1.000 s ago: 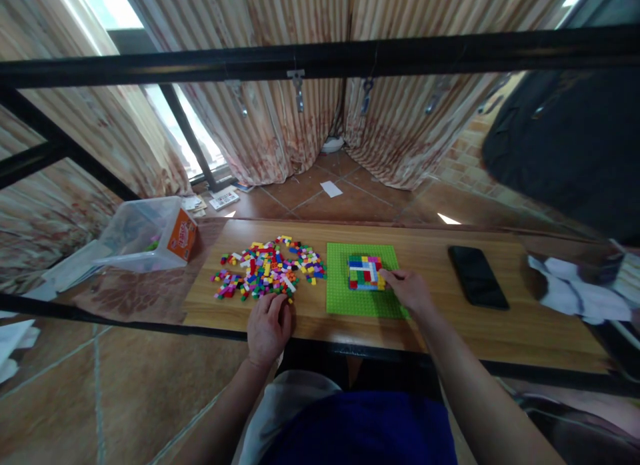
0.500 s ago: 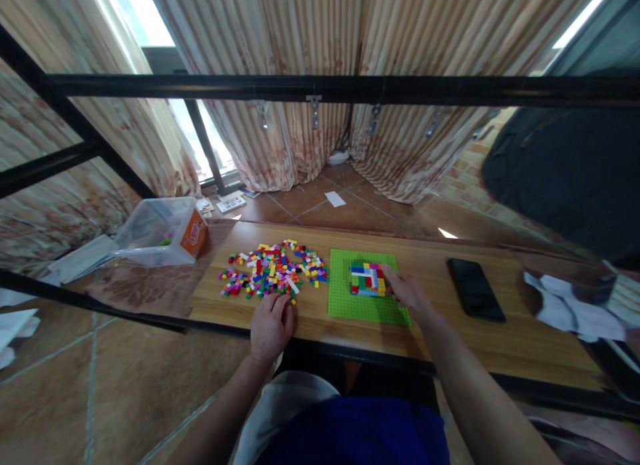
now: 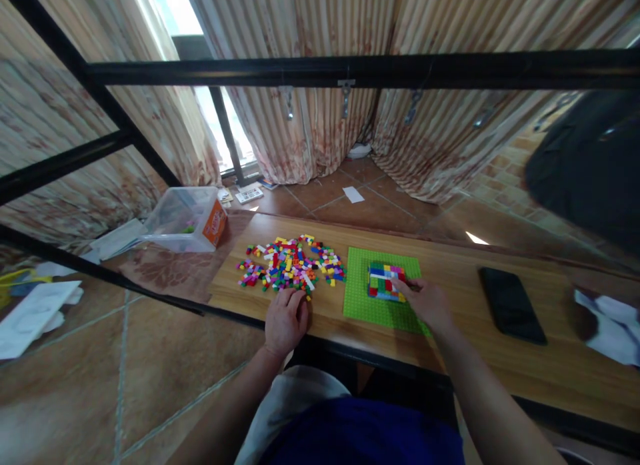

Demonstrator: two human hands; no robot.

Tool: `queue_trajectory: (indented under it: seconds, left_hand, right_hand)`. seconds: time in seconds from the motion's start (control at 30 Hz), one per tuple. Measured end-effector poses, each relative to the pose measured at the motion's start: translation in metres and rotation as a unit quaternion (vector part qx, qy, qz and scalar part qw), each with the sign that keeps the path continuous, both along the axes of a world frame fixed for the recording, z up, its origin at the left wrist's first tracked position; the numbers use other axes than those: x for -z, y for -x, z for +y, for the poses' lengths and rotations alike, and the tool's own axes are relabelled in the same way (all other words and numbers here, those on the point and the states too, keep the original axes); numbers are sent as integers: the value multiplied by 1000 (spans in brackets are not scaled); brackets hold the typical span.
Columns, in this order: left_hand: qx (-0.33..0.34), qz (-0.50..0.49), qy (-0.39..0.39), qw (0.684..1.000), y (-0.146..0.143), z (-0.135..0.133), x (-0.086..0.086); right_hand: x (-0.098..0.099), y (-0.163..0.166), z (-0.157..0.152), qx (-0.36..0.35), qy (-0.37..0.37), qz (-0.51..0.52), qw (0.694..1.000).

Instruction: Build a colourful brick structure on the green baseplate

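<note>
My left hand rests at the front edge of the wooden table, its fingers curled down together. It touches the near side of a loose pile of small coloured building bricks; whatever lies under the fingers is hidden. On the right, a green baseplate carries a low, multicoloured brick build. My right hand reaches over the plate with thumb and fingers closed at the build's right side. A whitish bit shows by the fingertips, but I cannot tell whether it is held or part of the build.
A black phone lies on the table to the right, with crumpled white paper beyond it. Left of the table stands a clear plastic box with an orange label. A black metal bar crosses in front of the curtains.
The view has turned slightly left, so everything sits farther right. My right fingers have moved inward over the brick build from its right edge. The left hand stays by the pile.
</note>
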State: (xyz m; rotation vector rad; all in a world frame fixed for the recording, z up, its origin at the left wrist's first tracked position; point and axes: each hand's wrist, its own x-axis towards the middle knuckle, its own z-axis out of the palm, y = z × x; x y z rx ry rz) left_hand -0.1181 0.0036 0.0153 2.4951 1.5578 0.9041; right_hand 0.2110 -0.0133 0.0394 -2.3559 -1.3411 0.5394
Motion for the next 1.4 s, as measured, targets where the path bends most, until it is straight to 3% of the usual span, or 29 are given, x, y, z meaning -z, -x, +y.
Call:
queue_trajectory:
  seconds: [0.2, 0.33, 0.4, 0.5, 0.63, 0.77, 1.13, 1.4]
  left_hand:
    - [9, -14, 3, 1000, 0, 0, 2]
    - [8, -17, -1, 1000, -1, -1, 1]
    - [8, -17, -1, 1000, -1, -2, 2]
    - [9, -20, 0, 1000, -1, -1, 2]
    - [11, -18, 7, 1000, 0, -1, 2]
    - [15, -12, 12, 1000, 0, -1, 1]
    - [6, -13, 14, 1000, 1, 1, 2]
    - [7, -4, 3, 1000, 2, 2, 2]
  right_hand:
    - [-9, 5, -5, 40, 3, -38, 998]
    - [-20, 36, -10, 109, -99, -93, 985]
    - [-21, 61, -9, 45, -169, -49, 983]
    - [-17, 106, -2, -133, -230, 30, 964]
    - [-3, 154, 12, -242, -195, 61, 949]
    - [6, 178, 24, -258, -154, 37, 953]
    - [0, 190, 38, -264, -125, -30, 956]
    - [2, 186, 32, -235, -145, -10, 961]
